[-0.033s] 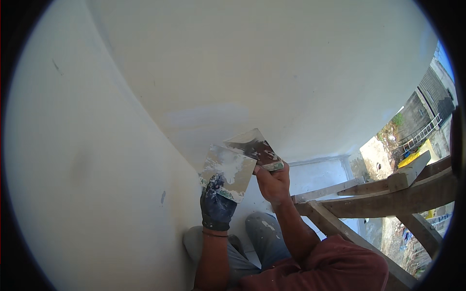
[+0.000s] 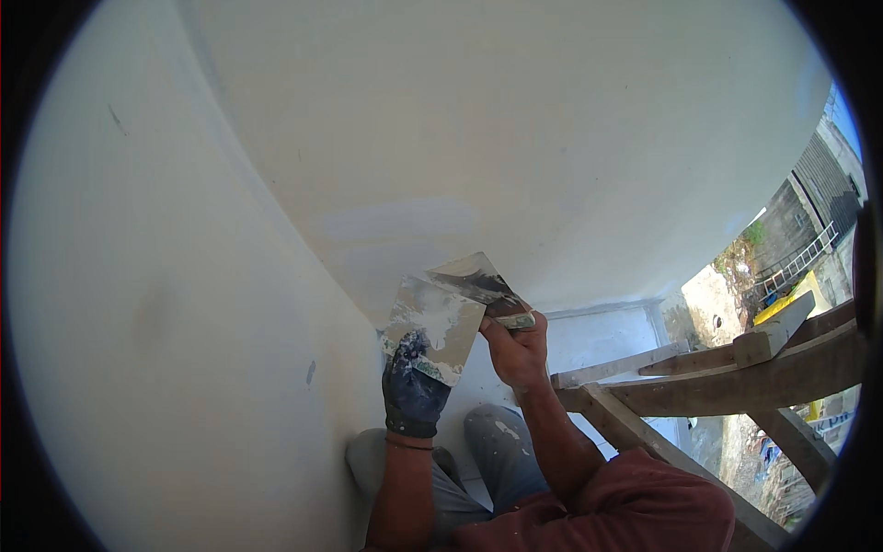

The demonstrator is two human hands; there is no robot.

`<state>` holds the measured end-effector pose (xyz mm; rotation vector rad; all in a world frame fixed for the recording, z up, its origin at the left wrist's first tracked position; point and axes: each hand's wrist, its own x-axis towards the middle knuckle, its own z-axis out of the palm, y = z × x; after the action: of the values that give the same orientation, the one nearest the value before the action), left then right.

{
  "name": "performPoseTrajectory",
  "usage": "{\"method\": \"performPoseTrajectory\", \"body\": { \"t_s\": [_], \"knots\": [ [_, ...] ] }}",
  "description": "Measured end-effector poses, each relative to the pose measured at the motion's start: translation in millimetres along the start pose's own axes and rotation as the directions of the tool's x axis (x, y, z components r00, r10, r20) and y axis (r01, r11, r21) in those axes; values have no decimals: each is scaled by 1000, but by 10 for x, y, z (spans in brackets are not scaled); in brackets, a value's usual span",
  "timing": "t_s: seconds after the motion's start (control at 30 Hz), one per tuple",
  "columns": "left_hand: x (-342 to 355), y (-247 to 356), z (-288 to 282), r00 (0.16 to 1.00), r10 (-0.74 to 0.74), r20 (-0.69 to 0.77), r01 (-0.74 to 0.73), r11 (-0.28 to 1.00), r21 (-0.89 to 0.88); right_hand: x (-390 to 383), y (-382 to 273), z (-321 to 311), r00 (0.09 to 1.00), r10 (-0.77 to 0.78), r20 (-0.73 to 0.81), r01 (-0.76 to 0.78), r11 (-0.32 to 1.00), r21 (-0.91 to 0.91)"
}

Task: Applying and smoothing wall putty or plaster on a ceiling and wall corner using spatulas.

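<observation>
My left hand (image 2: 416, 397), in a dark glove spattered with white, is closed around the lower edge of a wide putty knife (image 2: 457, 333). White putty (image 2: 425, 311) is smeared over that tool's pale flat face. In my bare right hand (image 2: 517, 354) is a second putty knife (image 2: 466, 273), gripped at its lower end. Its blade has dark patches and pale putty streaks, and its left edge overlaps the upper right corner of the other tool. My fingers partly hide both handles.
Pale walls meet in a corner (image 2: 308, 247) ahead, with a whiter patch (image 2: 400, 219) on the far wall. To the right runs a timber frame (image 2: 727, 385). Beyond it, lower down, are a ladder (image 2: 798, 262) and something yellow (image 2: 782, 302). My paint-spotted knees (image 2: 501, 437) are bent below.
The putty knife in my right hand has tilted and dropped slightly against the other one. My left hand has barely moved. The view has shifted a little.
</observation>
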<state>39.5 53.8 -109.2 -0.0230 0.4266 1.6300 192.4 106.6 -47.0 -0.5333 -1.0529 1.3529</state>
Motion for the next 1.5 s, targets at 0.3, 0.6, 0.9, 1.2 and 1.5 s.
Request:
{"method": "performPoseTrajectory", "body": {
  "t_s": [0.3,0.6,0.9,1.2,1.5],
  "knots": [
    [-41,7,65,964,-47,261,67,996,-67,-49,-8,-26,987,75,141,2,879,-477],
    [-126,272,227,941,229,249,-308,277,910,43,-235,-297,842,521,-142,-507,853,122],
    [35,-22,199,614,151,775,-750,-194,632,348,-969,29,910,408,-74,-362,869,339],
    [-52,-217,155,734,90,673,-662,-120,739,931,-1975,2303,359,-4,933,832,-451,-322],
    [26,-305,154,840,166,517,-518,-39,854,1517,-1318,1522,-331,473,817,521,-630,576]
  ]
}}
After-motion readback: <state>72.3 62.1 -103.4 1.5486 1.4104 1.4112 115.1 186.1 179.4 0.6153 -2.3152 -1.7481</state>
